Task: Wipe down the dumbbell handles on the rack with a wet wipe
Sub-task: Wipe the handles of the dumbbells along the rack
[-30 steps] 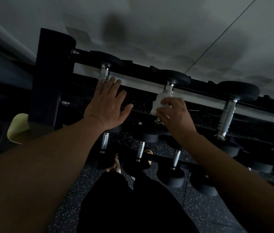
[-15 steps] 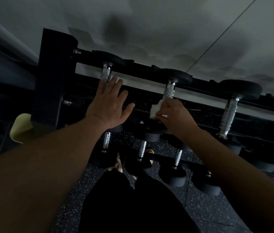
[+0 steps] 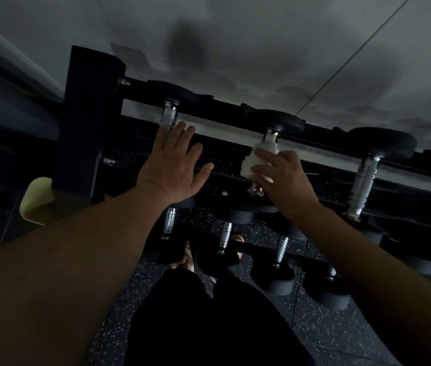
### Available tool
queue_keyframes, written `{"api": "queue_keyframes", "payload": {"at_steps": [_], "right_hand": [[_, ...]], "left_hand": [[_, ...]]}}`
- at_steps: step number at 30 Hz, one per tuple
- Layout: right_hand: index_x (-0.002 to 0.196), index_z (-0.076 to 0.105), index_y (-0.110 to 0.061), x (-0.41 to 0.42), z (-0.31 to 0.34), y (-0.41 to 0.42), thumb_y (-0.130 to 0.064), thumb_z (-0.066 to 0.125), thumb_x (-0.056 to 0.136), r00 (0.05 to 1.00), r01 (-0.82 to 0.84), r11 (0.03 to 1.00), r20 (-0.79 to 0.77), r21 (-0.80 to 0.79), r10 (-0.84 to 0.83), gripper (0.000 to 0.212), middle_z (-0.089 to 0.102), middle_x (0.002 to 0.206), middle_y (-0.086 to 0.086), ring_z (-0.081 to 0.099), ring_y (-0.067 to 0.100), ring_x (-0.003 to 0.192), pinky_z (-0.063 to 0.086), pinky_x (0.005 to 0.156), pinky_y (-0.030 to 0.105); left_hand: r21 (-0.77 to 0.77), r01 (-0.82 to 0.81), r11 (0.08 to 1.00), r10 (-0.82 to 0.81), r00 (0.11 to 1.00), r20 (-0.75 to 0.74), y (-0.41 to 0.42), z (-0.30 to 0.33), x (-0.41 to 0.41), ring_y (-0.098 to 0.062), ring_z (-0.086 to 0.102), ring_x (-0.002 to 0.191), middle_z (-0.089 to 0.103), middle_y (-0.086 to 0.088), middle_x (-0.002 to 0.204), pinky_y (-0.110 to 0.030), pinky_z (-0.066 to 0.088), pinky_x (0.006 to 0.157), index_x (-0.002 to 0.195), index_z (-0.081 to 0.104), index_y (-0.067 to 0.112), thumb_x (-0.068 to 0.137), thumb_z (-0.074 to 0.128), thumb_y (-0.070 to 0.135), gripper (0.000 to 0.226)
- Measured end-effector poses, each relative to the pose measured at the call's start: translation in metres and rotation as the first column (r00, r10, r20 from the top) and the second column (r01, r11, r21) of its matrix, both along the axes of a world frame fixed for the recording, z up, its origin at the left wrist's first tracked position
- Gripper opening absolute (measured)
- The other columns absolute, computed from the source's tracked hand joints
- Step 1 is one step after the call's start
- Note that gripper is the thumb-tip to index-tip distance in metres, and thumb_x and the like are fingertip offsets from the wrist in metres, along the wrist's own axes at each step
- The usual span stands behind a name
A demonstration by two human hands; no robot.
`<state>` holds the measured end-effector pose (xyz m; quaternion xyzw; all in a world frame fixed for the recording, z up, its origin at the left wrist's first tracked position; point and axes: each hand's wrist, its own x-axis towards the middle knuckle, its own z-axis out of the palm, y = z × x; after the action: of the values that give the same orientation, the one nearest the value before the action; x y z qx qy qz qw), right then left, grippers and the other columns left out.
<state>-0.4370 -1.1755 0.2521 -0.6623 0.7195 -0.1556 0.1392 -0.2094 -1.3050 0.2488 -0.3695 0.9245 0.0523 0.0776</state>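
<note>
White wet wipe point(image 3: 255, 161) is sitting wrapped round the chrome handle point(image 3: 269, 140) of the second dumbbell on the top tier of the black rack point(image 3: 87, 128), just under that dumbbell's far head. Right hand point(image 3: 280, 178) is gripping the wipe, fingers point(image 3: 264, 154) curled round it and the handle together. Left hand point(image 3: 174, 165) is lying flat, fingers straight and spread, holding nothing, resting over the near part of the leftmost dumbbell handle point(image 3: 169, 116); contact is hard to confirm in the dim light. Third dumbbell handle point(image 3: 363, 180) is sitting bare to the right, apart from both hands. Smaller dumbbells point(image 3: 225, 233) are standing on the lower tier, nearer. Dark speckled floor point(image 3: 322, 326) is showing below, with the person's black trousers point(image 3: 209, 313). Pale yellow object point(image 3: 36, 200) is sitting left of the rack post, identity unclear.
</note>
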Motion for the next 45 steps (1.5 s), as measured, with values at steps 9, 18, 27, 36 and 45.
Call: {"api": "queue_keyframes", "payload": {"at_steps": [9, 18, 27, 36, 45], "right_hand": [[0.091, 0.076, -0.014, -0.004, -0.001, -0.028, -0.016, 0.068, 0.087, 0.985, 0.166, 0.986, 0.036, -0.003, -0.166, 0.009, 0.056, 0.137, 0.005, 0.047, 0.038, 0.104, 0.035, 0.09, 0.029], [0.09, 0.076, -0.013, 0.015, 0.0, 0.006, -0.015, 0.07, 0.085, 0.987, 0.128, 0.99, 0.091, 0.058, -0.133, 0.009, 0.058, 0.134, 0.003, 0.047, 0.039, 0.104, 0.041, 0.088, 0.033], [0.086, 0.077, -0.014, 0.016, 0.0, -0.013, -0.015, 0.07, 0.084, 0.979, 0.202, 0.979, 0.013, 0.027, -0.202, 0.006, 0.059, 0.133, 0.005, 0.047, 0.041, 0.106, 0.037, 0.091, 0.032], [0.093, 0.076, -0.012, 0.039, 0.022, 0.008, -0.018, 0.068, 0.087, 0.981, 0.174, 0.977, 0.059, 0.126, -0.183, 0.012, 0.071, 0.105, 0.005, 0.055, 0.03, 0.094, 0.033, 0.085, 0.025], [0.089, 0.076, -0.007, 0.046, 0.051, 0.037, -0.012, 0.067, 0.087, 0.964, 0.253, 0.961, 0.051, 0.11, -0.26, 0.011, 0.071, 0.101, 0.01, 0.056, 0.031, 0.097, 0.04, 0.089, 0.038]], "left_hand": [[0.002, 0.001, 1.0, -0.001, 1.0, -0.011, -0.001, -0.002, 0.0, -0.035, 0.019, 0.149, 0.034, -0.017, 0.156, -0.061, 0.012, 0.12, 0.13, 0.056, 0.012, 0.096, 0.019, 0.059, 0.069], [-0.019, 0.002, 1.0, -0.002, 1.0, -0.007, 0.0, -0.004, 0.001, -0.035, 0.022, 0.148, 0.038, -0.017, 0.153, -0.062, 0.013, 0.12, 0.124, 0.059, 0.012, 0.097, 0.02, 0.059, 0.067], [-0.03, 0.02, 0.999, -0.02, 1.0, 0.002, -0.001, -0.005, 0.001, -0.034, 0.024, 0.147, 0.04, -0.015, 0.152, -0.062, 0.013, 0.119, 0.12, 0.063, 0.014, 0.097, 0.019, 0.059, 0.067], [0.0, 0.059, 0.998, -0.059, 0.998, -0.037, 0.0, -0.002, 0.003, -0.033, 0.024, 0.147, 0.042, -0.013, 0.152, -0.06, 0.013, 0.12, 0.121, 0.062, 0.015, 0.098, 0.016, 0.058, 0.068], [0.026, 0.105, 0.994, -0.105, 0.994, -0.024, 0.0, -0.002, 0.004, -0.029, 0.023, 0.148, 0.04, -0.012, 0.153, -0.059, 0.006, 0.121, 0.129, 0.058, 0.016, 0.1, 0.014, 0.056, 0.066]]}}
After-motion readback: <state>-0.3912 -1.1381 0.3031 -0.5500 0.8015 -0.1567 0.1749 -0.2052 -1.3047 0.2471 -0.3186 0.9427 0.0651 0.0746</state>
